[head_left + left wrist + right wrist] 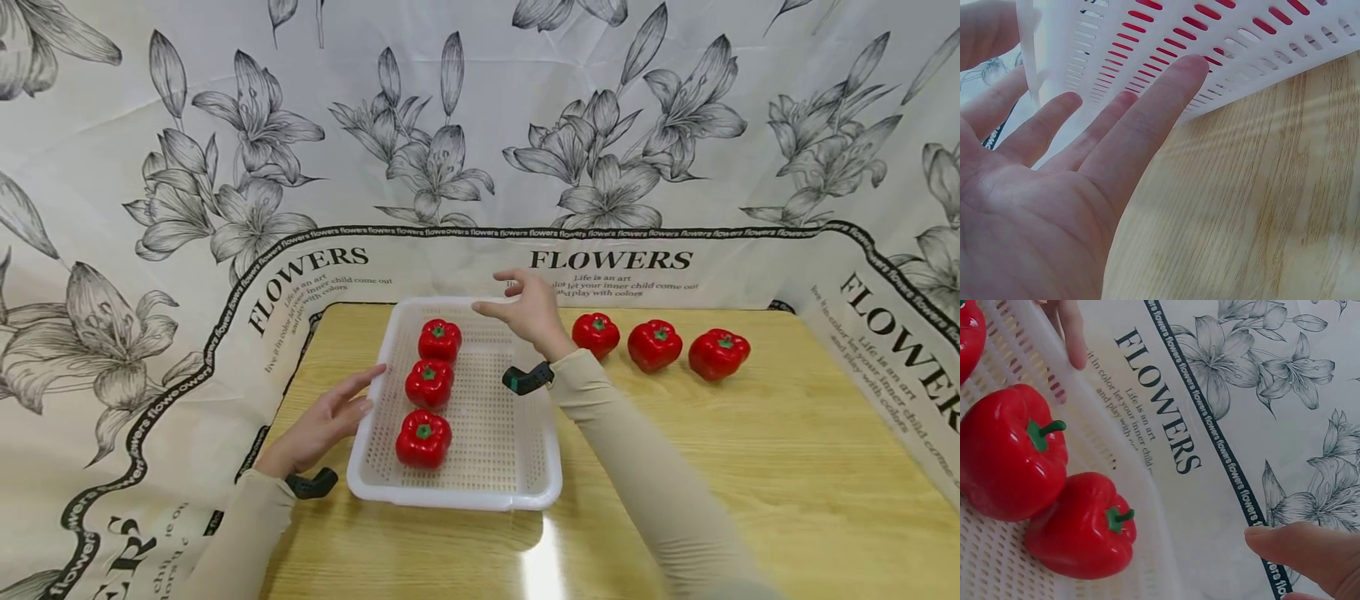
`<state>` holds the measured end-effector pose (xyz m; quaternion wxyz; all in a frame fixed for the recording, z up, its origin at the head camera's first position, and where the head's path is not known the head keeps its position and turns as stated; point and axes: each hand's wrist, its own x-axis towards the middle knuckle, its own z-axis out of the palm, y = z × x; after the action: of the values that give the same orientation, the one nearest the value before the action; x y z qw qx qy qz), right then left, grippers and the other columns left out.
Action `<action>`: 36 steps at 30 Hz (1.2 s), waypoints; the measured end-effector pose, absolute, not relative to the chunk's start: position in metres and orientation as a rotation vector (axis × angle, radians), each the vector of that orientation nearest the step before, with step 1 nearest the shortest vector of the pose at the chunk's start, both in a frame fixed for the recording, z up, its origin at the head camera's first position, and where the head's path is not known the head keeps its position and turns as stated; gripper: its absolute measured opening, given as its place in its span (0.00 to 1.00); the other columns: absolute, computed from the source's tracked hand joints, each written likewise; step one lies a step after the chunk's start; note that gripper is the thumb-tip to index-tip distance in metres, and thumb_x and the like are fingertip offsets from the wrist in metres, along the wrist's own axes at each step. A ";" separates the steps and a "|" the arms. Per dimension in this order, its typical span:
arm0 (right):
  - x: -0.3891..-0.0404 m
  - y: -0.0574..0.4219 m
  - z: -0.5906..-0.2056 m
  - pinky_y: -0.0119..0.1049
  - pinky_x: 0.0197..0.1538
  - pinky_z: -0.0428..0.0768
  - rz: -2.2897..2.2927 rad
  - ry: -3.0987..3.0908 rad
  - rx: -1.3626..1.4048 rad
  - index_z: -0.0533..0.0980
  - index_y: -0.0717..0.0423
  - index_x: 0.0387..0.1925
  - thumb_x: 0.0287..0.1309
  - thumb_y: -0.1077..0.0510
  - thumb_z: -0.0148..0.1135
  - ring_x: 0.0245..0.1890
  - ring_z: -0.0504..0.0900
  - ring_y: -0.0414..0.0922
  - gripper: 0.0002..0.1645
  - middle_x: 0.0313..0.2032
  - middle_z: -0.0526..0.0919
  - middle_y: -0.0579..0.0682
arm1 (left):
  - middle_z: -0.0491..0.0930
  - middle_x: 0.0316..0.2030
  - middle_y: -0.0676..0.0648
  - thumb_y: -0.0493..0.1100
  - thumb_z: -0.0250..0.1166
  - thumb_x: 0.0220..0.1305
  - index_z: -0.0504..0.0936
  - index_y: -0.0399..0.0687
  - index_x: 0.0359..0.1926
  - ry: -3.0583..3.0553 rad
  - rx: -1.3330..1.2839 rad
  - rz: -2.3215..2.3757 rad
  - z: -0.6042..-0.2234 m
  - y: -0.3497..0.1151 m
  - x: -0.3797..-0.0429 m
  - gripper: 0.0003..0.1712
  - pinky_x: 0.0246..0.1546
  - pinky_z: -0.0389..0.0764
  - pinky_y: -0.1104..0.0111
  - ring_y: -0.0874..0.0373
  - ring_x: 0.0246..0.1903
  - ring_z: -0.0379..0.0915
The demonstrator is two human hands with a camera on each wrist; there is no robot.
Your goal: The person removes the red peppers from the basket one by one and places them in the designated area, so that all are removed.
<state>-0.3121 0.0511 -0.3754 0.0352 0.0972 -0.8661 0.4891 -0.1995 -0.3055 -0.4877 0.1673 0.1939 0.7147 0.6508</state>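
A white perforated plastic basket (480, 500) stands on the table. Down its left side inside, three red bell peppers with green stems sit in a line: far (439, 340), middle (429, 383) and near (423, 438). My left hand (318, 429) is at the basket's left side, its extended fingers (1147, 112) against the outer wall and rim. Above the basket's far right corner my right hand (528, 312) hovers with nothing in it, thumb and fingers spread apart. In the right wrist view one right-hand digit (1304, 550) shows, apart from the peppers (1013, 456).
Right of the basket, three more red bell peppers stand in a row on the wooden table (750, 467): left (596, 335), middle (654, 346) and right (718, 354). Flower-printed cloth (465, 258) rises behind the table and along both sides.
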 end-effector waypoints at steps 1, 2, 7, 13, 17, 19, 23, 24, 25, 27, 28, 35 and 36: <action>-0.313 0.047 -0.379 0.56 0.54 0.86 1.515 -2.667 0.287 0.79 0.55 0.71 0.63 0.49 0.82 0.60 0.80 0.61 0.39 0.62 0.81 0.64 | 0.45 0.87 0.41 0.39 0.51 0.88 0.54 0.54 0.89 2.036 0.550 1.850 -0.488 -0.305 -0.199 0.35 0.63 0.84 0.46 0.28 0.77 0.60; -0.314 0.044 -0.383 0.55 0.54 0.86 1.529 -2.672 0.277 0.79 0.56 0.71 0.63 0.49 0.82 0.60 0.80 0.61 0.39 0.62 0.81 0.65 | 0.45 0.87 0.41 0.39 0.51 0.88 0.54 0.54 0.89 2.038 0.549 1.847 -0.488 -0.306 -0.199 0.35 0.63 0.84 0.46 0.28 0.77 0.60; -0.318 0.025 -0.399 0.54 0.54 0.86 1.602 -2.695 0.231 0.79 0.56 0.71 0.60 0.48 0.83 0.61 0.79 0.61 0.41 0.64 0.80 0.66 | 0.45 0.87 0.40 0.38 0.51 0.88 0.54 0.53 0.89 2.031 0.554 1.855 -0.487 -0.306 -0.199 0.36 0.62 0.84 0.45 0.27 0.77 0.60; -0.322 0.007 -0.415 0.45 0.43 0.87 1.685 -2.742 0.206 0.78 0.55 0.72 0.59 0.49 0.83 0.45 0.83 0.55 0.42 0.66 0.77 0.67 | 0.46 0.87 0.40 0.38 0.50 0.88 0.54 0.52 0.89 2.022 0.571 1.864 -0.489 -0.307 -0.201 0.35 0.61 0.85 0.46 0.27 0.77 0.61; -0.324 -0.003 -0.423 0.53 0.45 0.90 1.761 -2.772 0.186 0.76 0.55 0.74 0.62 0.49 0.83 0.38 0.80 0.50 0.43 0.68 0.74 0.68 | 0.45 0.87 0.40 0.38 0.51 0.88 0.54 0.52 0.89 2.021 0.569 1.868 -0.489 -0.307 -0.201 0.35 0.61 0.85 0.45 0.27 0.77 0.60; -0.324 -0.006 -0.425 0.57 0.49 0.91 1.807 -2.773 0.174 0.75 0.56 0.74 0.63 0.50 0.82 0.43 0.80 0.51 0.42 0.69 0.73 0.68 | 0.45 0.87 0.40 0.38 0.51 0.88 0.55 0.53 0.89 2.024 0.566 1.868 -0.489 -0.307 -0.201 0.35 0.62 0.84 0.45 0.27 0.77 0.59; -0.324 -0.013 -0.426 0.58 0.51 0.91 1.860 -2.773 0.158 0.75 0.58 0.74 0.63 0.52 0.82 0.55 0.80 0.55 0.43 0.68 0.74 0.67 | 0.45 0.87 0.40 0.38 0.51 0.88 0.54 0.52 0.89 2.019 0.563 1.875 -0.490 -0.307 -0.201 0.36 0.62 0.84 0.44 0.27 0.77 0.59; -0.325 -0.015 -0.426 0.58 0.51 0.91 1.857 -2.778 0.155 0.75 0.58 0.74 0.63 0.52 0.82 0.55 0.81 0.56 0.43 0.67 0.74 0.67 | 0.46 0.87 0.40 0.37 0.51 0.88 0.54 0.52 0.89 2.019 0.564 1.876 -0.490 -0.307 -0.201 0.36 0.62 0.84 0.44 0.27 0.77 0.59; -0.325 -0.016 -0.427 0.58 0.50 0.91 1.850 -2.785 0.153 0.75 0.57 0.74 0.63 0.52 0.82 0.54 0.81 0.55 0.43 0.67 0.75 0.66 | 0.46 0.87 0.40 0.37 0.51 0.88 0.54 0.52 0.89 2.017 0.565 1.878 -0.490 -0.307 -0.201 0.36 0.62 0.84 0.44 0.27 0.77 0.59; -0.326 -0.019 -0.427 0.58 0.49 0.91 1.821 -2.805 0.154 0.75 0.57 0.74 0.63 0.52 0.82 0.48 0.82 0.52 0.43 0.67 0.76 0.65 | 0.46 0.87 0.40 0.37 0.51 0.88 0.54 0.51 0.89 2.016 0.567 1.881 -0.491 -0.307 -0.201 0.36 0.62 0.84 0.44 0.27 0.77 0.59; -0.327 -0.020 -0.428 0.58 0.49 0.91 1.808 -2.816 0.154 0.75 0.57 0.74 0.63 0.52 0.82 0.44 0.81 0.50 0.43 0.66 0.77 0.64 | 0.46 0.87 0.40 0.37 0.51 0.88 0.54 0.51 0.89 2.016 0.569 1.882 -0.491 -0.307 -0.201 0.36 0.62 0.84 0.45 0.27 0.77 0.59; -0.327 -0.024 -0.430 0.59 0.49 0.91 1.782 -2.846 0.140 0.74 0.59 0.74 0.61 0.53 0.83 0.35 0.79 0.47 0.44 0.67 0.78 0.63 | 0.47 0.87 0.40 0.38 0.51 0.88 0.55 0.53 0.89 2.005 0.578 1.887 -0.493 -0.307 -0.203 0.35 0.61 0.84 0.44 0.27 0.77 0.60; -0.327 -0.024 -0.430 0.58 0.49 0.91 1.784 -2.849 0.142 0.74 0.59 0.75 0.61 0.53 0.84 0.39 0.81 0.49 0.45 0.68 0.78 0.63 | 0.46 0.87 0.40 0.38 0.51 0.88 0.55 0.53 0.89 2.005 0.577 1.887 -0.493 -0.307 -0.203 0.35 0.61 0.84 0.43 0.27 0.77 0.60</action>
<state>-0.3267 -0.0242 -0.4304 -0.1112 0.0420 -0.8416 0.5268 -0.2034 -0.3068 -0.4931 0.1635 0.2025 0.7032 0.6617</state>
